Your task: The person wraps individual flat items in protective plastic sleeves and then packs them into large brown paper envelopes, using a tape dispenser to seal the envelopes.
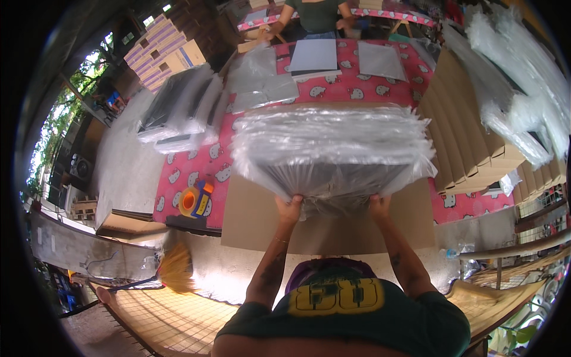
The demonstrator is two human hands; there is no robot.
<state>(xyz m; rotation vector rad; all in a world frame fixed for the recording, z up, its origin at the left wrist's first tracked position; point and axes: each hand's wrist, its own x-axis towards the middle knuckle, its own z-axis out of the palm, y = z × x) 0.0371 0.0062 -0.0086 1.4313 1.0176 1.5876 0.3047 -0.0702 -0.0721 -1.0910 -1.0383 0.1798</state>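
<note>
A thick stack of dark flat items in clear plastic wrap [333, 140] stands in front of me, its crinkled plastic edges facing up. My left hand [289, 208] grips its near side at the left, thumb on the plastic and the other fingers hidden beneath. At the right of the same side my right hand [379, 206] holds on in the same way. Under the stack lies a flat brown cardboard sheet [256, 220] that juts over the table's near edge. Whether the stack rests fully on the cardboard I cannot tell.
A pink patterned tablecloth [223, 172] covers the table. An orange and blue tape dispenser [196, 199] sits at left. More wrapped bundles [178, 110] stand beyond it. Folded cardboard [461, 131] and plastic-wrapped packs [517, 77] crowd the right. Across the table, a person [318, 18] faces white sheets [314, 56].
</note>
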